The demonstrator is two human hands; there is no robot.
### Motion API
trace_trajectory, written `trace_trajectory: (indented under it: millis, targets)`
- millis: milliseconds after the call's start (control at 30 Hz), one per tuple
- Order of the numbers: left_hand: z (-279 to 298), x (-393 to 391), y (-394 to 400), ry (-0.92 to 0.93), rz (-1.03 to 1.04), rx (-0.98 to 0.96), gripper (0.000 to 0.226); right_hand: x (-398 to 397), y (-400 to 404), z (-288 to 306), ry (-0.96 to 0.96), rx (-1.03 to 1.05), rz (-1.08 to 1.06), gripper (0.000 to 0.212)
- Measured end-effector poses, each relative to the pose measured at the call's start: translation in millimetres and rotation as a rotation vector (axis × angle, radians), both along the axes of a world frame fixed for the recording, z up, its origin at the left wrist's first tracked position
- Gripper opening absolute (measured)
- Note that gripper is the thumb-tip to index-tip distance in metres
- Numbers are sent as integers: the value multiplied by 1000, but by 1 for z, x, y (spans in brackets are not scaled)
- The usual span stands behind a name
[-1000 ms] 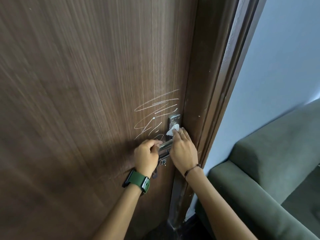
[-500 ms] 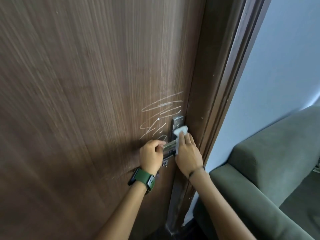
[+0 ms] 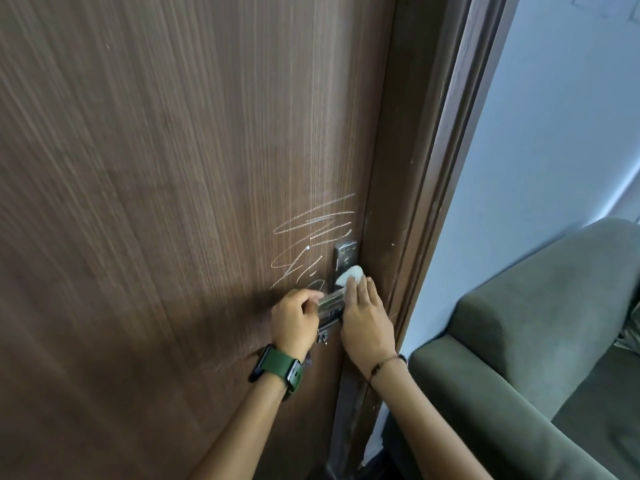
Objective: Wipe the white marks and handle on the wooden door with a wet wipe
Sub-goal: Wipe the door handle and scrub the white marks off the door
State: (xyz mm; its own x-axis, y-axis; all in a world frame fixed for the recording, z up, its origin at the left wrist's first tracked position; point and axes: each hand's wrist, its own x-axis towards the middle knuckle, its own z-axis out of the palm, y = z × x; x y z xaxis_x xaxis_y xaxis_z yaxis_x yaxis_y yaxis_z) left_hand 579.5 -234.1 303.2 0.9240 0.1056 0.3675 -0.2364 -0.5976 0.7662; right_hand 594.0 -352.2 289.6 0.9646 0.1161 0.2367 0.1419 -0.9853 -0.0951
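Head view: lever handle (image 3: 330, 301) is gripped by left hand (image 3: 294, 318); wet wipe (image 3: 350, 274) is pressed flat-fingered by right hand (image 3: 365, 318). White marks (image 3: 313, 244) risk being missed.

1. Door face (image 3: 156, 202) above and left of white marks (image 3: 313, 237): open, unobstructed.
2. Handle (image 3: 330, 301): left hand (image 3: 294, 318) and right hand (image 3: 365, 318) crowd it.
3. Right: door frame (image 3: 426, 202), then sofa (image 3: 536, 358) close by.

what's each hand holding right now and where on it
The left hand grips the metal door handle at its free end. The right hand presses the wet wipe flat against the handle plate under straight fingers, near the wipe's lower edge.
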Motion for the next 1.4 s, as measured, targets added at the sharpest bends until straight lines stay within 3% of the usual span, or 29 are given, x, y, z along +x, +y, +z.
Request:
trace_trajectory:
  millis: [233, 433, 533, 667, 733, 967, 1233, 1400]
  targets:
    - [2, 0, -1, 16, 20, 9, 20, 3, 2, 4, -19, -26, 20, 53]
    - [0, -3, -2, 29, 28, -4, 22, -2, 1, 1, 4, 149, 48, 60]
    - [1, -3, -3, 29, 41, -8, 22, 3, 0, 7, 37, 332, 10, 52]
    - [1, -4, -4, 18, 46, -17, 23, -2, -1, 4, 20, 366, 3, 52]
    - [1, -3, -5, 20, 47, -41, 23, 7, -5, 17, 1, 495, -31, 35]
    - [0, -1, -7, 27, 40, -36, 27, 7, -29, 13, 212, 1128, -69, 21]
    - [-1, 5, -5, 23, 8, 20, 32, 13, -38, -3, 284, 1540, 72, 24]
    - [-3, 6, -2, 17, -12, 30, 32, 13, -37, -13, 307, 1731, 32, 36]
